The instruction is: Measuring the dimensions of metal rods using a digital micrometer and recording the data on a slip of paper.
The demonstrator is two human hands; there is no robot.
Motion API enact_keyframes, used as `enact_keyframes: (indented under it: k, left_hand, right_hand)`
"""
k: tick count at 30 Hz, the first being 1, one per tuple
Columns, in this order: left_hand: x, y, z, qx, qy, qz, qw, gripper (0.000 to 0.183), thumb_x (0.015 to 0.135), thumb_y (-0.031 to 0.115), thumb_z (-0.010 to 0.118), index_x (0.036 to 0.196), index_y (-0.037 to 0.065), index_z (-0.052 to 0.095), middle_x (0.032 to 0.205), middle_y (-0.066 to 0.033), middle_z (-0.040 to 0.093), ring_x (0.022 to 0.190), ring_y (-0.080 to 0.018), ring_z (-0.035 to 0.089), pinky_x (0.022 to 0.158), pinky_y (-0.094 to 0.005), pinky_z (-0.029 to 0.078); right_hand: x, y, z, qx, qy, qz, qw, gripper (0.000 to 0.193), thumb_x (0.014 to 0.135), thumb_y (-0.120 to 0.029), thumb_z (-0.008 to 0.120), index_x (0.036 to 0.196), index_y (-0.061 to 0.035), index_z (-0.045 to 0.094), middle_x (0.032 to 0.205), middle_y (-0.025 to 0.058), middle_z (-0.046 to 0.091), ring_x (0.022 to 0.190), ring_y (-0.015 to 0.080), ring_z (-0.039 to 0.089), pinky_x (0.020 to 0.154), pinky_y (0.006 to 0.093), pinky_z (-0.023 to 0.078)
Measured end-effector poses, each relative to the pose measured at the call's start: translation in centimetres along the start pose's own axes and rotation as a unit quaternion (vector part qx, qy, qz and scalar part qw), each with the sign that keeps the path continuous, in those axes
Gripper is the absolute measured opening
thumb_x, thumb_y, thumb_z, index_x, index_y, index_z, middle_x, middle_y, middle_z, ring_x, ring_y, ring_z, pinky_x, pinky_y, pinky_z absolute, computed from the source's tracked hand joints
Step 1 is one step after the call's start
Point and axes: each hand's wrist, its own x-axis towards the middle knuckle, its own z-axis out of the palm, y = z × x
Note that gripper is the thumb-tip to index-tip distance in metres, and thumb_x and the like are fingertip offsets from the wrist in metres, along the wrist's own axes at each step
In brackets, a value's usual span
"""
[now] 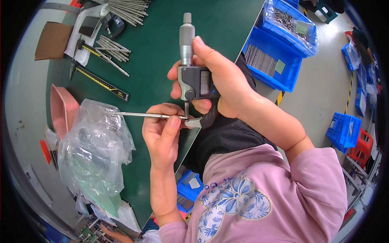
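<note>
Calipers (101,82) lie on the table (150,44), left of the micrometer (194,83).

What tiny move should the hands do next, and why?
Perhaps the right hand could gently turn the barrel of the micrometer: its thumb is beside the barrel, and the left hand holds the rod, one end at the micrometer's gap.

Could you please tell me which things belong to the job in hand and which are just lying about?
In use:
digital micrometer, in the right hand
metal rod, in the left hand
probably the rod piles

Apparently lying about:
calipers
pink basket
clear plastic bag
</note>
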Motion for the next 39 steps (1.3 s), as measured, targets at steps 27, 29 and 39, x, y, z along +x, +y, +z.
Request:
enact_keyframes:
  k: [27, 29, 39]
  left_hand:
    - [0.0, 0.1, 0.1, 0.003, 0.008, -0.007, 1.000, 0.016, 0.080, 0.005, 0.052, 0.092, -0.003, 0.045, 0.088, -0.0131, 0.049, 0.073, -0.0203, 0.057, 0.066, -0.0330, 0.050]
    - [0.1, 0.2, 0.1, 0.002, 0.014, -0.005, 1.000, 0.015, 0.080, 0.005, 0.052, 0.092, -0.003, 0.045, 0.088, -0.0132, 0.049, 0.073, -0.0200, 0.056, 0.066, -0.0327, 0.050]
    - [-3.9, 0.5, 0.7, -0.042, 0.015, -0.049, 0.998, 0.020, 0.066, 0.018, 0.049, 0.071, -0.001, 0.043, 0.055, -0.0067, 0.041, 0.043, -0.0136, 0.040, 0.043, -0.0244, 0.037]
  right_hand:
    - [0.0, -0.4, 0.1, 0.006, 0.012, -0.001, 1.000, 0.059, 0.078, -0.056, 0.040, 0.077, 0.0008, 0.056, 0.063, 0.0144, 0.056, 0.039, 0.0129, 0.044, 0.032, 0.0210, 0.031]
    - [0.1, -0.3, 0.2, 0.007, 0.011, 0.001, 1.000, 0.059, 0.079, -0.056, 0.039, 0.078, 0.0009, 0.056, 0.064, 0.0144, 0.056, 0.039, 0.0129, 0.044, 0.032, 0.0210, 0.031]
    - [-0.1, -1.6, -1.2, -0.079, 0.009, -0.062, 0.995, 0.043, 0.080, -0.039, 0.045, 0.085, 0.0029, 0.054, 0.069, 0.0151, 0.058, 0.038, 0.0095, 0.043, 0.034, 0.0195, 0.033]
